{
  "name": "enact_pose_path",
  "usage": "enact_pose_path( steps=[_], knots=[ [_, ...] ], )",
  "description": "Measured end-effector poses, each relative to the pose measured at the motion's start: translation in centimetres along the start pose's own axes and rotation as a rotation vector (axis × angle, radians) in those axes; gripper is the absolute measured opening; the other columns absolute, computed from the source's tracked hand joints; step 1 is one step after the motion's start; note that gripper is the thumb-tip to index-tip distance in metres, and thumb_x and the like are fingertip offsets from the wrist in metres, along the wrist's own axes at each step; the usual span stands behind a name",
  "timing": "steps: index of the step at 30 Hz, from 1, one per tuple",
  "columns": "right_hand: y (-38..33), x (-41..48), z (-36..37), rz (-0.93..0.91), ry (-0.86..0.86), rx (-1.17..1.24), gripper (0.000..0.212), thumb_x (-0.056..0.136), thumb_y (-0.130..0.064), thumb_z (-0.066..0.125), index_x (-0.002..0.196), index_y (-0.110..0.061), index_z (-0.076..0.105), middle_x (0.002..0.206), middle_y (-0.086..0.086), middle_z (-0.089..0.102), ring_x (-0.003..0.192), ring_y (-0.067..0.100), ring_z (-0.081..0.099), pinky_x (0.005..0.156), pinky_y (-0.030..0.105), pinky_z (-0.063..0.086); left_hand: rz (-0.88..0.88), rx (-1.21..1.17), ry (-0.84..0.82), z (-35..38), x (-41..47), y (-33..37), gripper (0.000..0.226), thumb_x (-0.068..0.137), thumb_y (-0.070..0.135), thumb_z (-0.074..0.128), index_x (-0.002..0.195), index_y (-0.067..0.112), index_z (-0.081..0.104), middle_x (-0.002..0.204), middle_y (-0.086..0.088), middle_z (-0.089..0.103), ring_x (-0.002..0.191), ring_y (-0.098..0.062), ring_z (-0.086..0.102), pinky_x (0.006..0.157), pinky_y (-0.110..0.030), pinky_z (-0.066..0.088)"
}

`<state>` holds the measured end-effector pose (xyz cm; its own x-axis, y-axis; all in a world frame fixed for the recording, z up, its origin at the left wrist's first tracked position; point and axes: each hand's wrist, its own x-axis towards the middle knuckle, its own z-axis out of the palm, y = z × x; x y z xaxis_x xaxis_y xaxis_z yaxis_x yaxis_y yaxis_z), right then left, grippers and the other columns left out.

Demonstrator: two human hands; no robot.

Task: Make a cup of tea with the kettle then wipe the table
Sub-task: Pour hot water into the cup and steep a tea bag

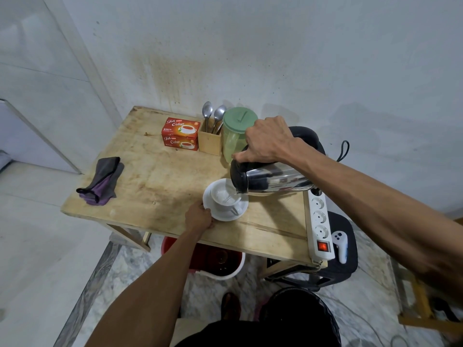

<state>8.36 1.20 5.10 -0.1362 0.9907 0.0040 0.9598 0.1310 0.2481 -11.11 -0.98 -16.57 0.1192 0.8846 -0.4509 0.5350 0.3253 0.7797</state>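
A stained white wall stands behind a rough, pale wooden table (pixel 155 176). Near the table's right edge, the right hand (pixel 268 140) grips the black handle of a shiny round steel kettle (pixel 270 180), which is tipped over. A soft grey and purple cloth (pixel 104 180) lies by the left edge, and a red card tea box (pixel 181 134) sits at the back. Near the front edge, the left hand (pixel 199 217) holds the rim of a smooth white saucer (pixel 220 216). On it stands a white cup (pixel 224 196), filling up. This looks like the pouring step. Next, tip the kettle back slowly before the cup spills.
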Motion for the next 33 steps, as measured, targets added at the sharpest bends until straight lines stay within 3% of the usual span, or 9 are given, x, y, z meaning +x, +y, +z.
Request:
enact_pose_path(
  steps=[21, 27, 31, 33],
  knots=[
    [0.01, 0.33, -0.82, -0.017, 0.009, -0.012, 0.064, 0.083, -0.069, 0.051, 0.053, -0.015, 0.034, 0.054, -0.002, 0.031, 0.047, 0.012, 0.026, 0.054, 0.027, 0.026, -0.015, -0.057, 0.007, 0.1, 0.23, -0.23, 0.025, 0.087, 0.005, 0.045, 0.102, 0.009, 0.065, 0.082, -0.018, 0.072, 0.063, -0.038, 0.071, 0.069, -0.047, 0.061],
    [-0.04, 0.29, -0.92, -0.026, -0.006, -0.02, 0.063, 0.083, -0.069, 0.051, 0.053, -0.016, 0.033, 0.054, -0.003, 0.03, 0.047, 0.012, 0.026, 0.05, 0.024, 0.02, -0.016, -0.062, 0.0, 0.2, 0.42, -0.51, 0.022, 0.087, 0.007, 0.046, 0.099, 0.01, 0.064, 0.079, -0.018, 0.072, 0.061, -0.036, 0.07, 0.073, -0.049, 0.06],
    [-0.14, 0.23, -0.95, -0.022, -0.006, -0.012, 0.062, 0.083, -0.068, 0.052, 0.053, -0.016, 0.034, 0.054, -0.003, 0.031, 0.047, 0.012, 0.026, 0.052, 0.025, 0.024, 0.027, -0.001, -0.003, 0.08, 0.22, -0.34, 0.014, 0.078, 0.02, 0.047, 0.077, 0.022, 0.06, 0.074, -0.021, 0.072, 0.064, -0.037, 0.07, 0.073, -0.048, 0.059],
    [-0.18, 0.21, -0.97, -0.021, -0.011, -0.01, 0.062, 0.083, -0.068, 0.052, 0.054, -0.016, 0.034, 0.055, -0.003, 0.031, 0.048, 0.012, 0.025, 0.054, 0.027, 0.026, 0.023, 0.017, 0.001, 0.13, 0.34, -0.42, 0.014, 0.08, 0.017, 0.048, 0.079, 0.021, 0.061, 0.074, -0.02, 0.072, 0.064, -0.036, 0.07, 0.072, -0.048, 0.059]
  ],
)
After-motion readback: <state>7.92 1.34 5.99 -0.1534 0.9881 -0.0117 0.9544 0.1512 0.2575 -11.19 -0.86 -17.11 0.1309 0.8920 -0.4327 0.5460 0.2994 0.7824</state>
